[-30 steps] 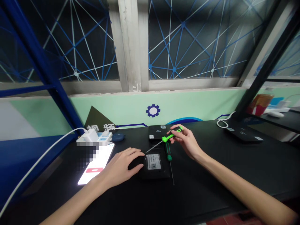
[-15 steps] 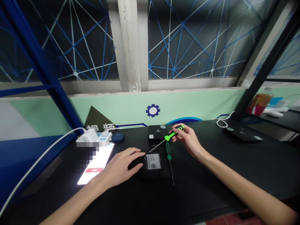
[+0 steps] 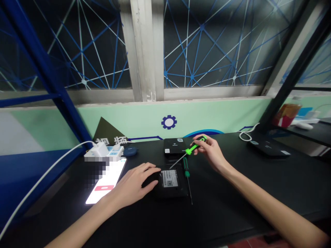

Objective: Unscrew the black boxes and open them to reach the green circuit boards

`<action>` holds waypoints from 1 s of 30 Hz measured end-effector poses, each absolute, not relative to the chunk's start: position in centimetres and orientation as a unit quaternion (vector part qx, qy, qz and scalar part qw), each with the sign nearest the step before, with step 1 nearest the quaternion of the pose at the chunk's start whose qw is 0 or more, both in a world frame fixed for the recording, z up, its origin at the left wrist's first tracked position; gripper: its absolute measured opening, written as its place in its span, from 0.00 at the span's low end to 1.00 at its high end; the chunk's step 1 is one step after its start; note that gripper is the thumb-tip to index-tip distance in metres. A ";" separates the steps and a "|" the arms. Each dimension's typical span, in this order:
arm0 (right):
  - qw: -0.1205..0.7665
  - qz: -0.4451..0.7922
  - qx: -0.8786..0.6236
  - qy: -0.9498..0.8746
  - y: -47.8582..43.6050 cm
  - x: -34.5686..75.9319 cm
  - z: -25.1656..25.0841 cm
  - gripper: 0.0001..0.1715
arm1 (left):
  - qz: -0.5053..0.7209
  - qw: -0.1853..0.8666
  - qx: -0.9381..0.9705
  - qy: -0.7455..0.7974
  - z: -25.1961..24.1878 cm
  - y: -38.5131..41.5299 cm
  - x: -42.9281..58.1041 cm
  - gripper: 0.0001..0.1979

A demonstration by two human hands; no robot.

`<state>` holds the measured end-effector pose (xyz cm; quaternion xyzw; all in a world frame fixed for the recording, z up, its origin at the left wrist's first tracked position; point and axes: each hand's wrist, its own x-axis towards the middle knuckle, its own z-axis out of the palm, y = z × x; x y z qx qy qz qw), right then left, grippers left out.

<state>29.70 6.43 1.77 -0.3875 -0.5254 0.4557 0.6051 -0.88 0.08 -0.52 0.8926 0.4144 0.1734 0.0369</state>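
On the black table lies a flat black box [image 3: 159, 191] with a white printed label [image 3: 170, 178] on its upper face. My left hand [image 3: 141, 181] rests at the box's left side, fingers apart, thumb and fingertips at its edge. My right hand [image 3: 210, 150] is closed around the bright green and black handle of a screwdriver [image 3: 190, 150]. Its metal shaft slants down to the left, with the tip at the far edge of the box, near the label. A second, dark green screwdriver [image 3: 186, 172] lies along the right side of the box.
Behind stands another black box [image 3: 173, 146]. A lit phone [image 3: 110, 182], a white power strip [image 3: 113, 151] with a charger [image 3: 99, 150], and a dark blue case [image 3: 130, 151] are at left. At right are a black device [image 3: 269, 148] and a white cable [image 3: 245, 135].
My right hand has shifted slightly to the right with the green screwdriver, and its tip has moved right along the box's far edge. My left hand has stayed in place.
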 end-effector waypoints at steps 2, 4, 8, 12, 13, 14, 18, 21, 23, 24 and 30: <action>0.605 0.454 -0.383 -0.530 6.5 29.9 1.8 0.13 | 0.171 0.035 0.892 0.416 -0.6 0.1 -0.9 0.18; 0.602 0.456 -0.375 -0.538 6.6 30.0 1.8 0.12 | 0.170 0.033 0.892 0.417 -0.6 0.1 -0.9 0.18; 0.597 0.458 -0.369 -0.546 6.6 30.1 1.8 0.11 | 0.169 0.034 0.892 0.417 -0.7 0.1 -0.9 0.18; 0.608 0.445 -0.372 -0.542 6.7 30.4 2.0 0.10 | 0.168 0.041 0.893 0.416 -0.7 0.1 -1.0 0.18; 0.611 0.442 -0.372 -0.541 6.7 30.5 2.1 0.10 | 0.168 0.042 0.893 0.415 -0.6 0.1 -1.0 0.18; 0.615 0.438 -0.370 -0.542 6.7 30.6 2.2 0.10 | 0.168 0.043 0.894 0.414 -0.6 0.1 -0.9 0.18; 0.626 0.420 -0.360 -0.550 6.7 31.1 2.5 0.07 | 0.164 0.047 0.892 0.418 -0.5 0.0 -0.9 0.18; 0.634 0.408 -0.357 -0.551 6.7 31.3 2.6 0.05 | 0.163 0.046 0.892 0.419 -0.5 0.1 -0.9 0.18; 0.637 0.398 -0.358 -0.554 6.7 31.4 2.6 0.06 | 0.164 0.045 0.893 0.417 -0.5 0.1 -0.9 0.18; 0.638 0.393 -0.359 -0.556 6.8 31.4 2.5 0.06 | 0.165 0.045 0.893 0.416 -0.5 0.1 -0.9 0.18; 0.641 0.380 -0.357 -0.564 7.0 31.5 2.4 0.07 | 0.159 0.042 0.895 0.415 -0.6 0.1 -0.9 0.18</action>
